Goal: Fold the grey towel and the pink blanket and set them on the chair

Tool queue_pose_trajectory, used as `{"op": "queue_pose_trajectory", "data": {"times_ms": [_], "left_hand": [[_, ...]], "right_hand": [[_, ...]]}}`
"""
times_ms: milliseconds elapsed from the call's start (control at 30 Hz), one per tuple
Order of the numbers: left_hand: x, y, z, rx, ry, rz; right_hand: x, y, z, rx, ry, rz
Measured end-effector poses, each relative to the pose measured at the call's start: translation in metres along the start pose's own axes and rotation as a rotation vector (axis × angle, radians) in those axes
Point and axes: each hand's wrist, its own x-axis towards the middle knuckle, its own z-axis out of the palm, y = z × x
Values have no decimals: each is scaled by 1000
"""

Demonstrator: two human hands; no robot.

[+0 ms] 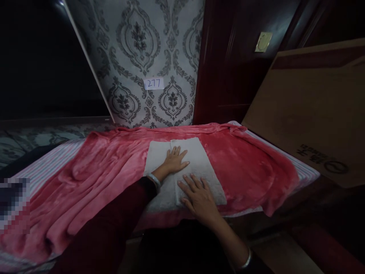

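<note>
A light grey cloth that looks like a towel (196, 152) lies folded on a pinkish-red plush blanket (245, 175). One edge of the cloth runs as a seam down its middle. My left hand (174, 160) rests on its upper middle, fingers spread, with a silver bangle at the wrist. Lower and to the right, my right hand (199, 198) lies on the cloth with its fingers stretched out, and it wears a bangle as well. Both palms face down, and neither hand grasps anything.
Under the blanket shows a striped sheet (303, 171). A large cardboard box (310, 114) stands at the right, in front of dark red wood panelling (222, 68). At the left is a large dark screen (48, 64). Patterned wallpaper (142, 49) behind carries a paper label (154, 83) reading 277.
</note>
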Motion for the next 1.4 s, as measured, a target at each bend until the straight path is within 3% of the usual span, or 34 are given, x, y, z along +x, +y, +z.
{"op": "queue_pose_trajectory", "data": {"times_ms": [167, 400, 667, 800, 867, 1000, 1067, 1200, 1400], "left_hand": [[12, -12, -5, -19, -32, 14], [48, -34, -17, -40, -67, -124], [56, -35, -23, -60, -60, -157], [47, -23, -30, 2, -4, -238], [36, -16, -32, 20, 18, -205], [2, -10, -23, -2, -83, 146], [-15, -10, -13, 10, -79, 245], [-31, -12, 2, 7, 0, 231], [-24, -10, 2, -4, -10, 229]], "right_hand": [[-1, 2, 4, 4, 19, -9], [-1, 2, 6, -36, 16, -18], [-1, 1, 1, -4, 8, 2], [0, 1, -3, -10, -13, 8], [0, 1, -4, -23, -25, 9], [-1, 2, -3, -53, -15, 6], [-1, 3, -1, -63, -1, -5], [-4, 6, 2, -71, 21, -29], [-15, 5, 3, -87, 32, -39]]}}
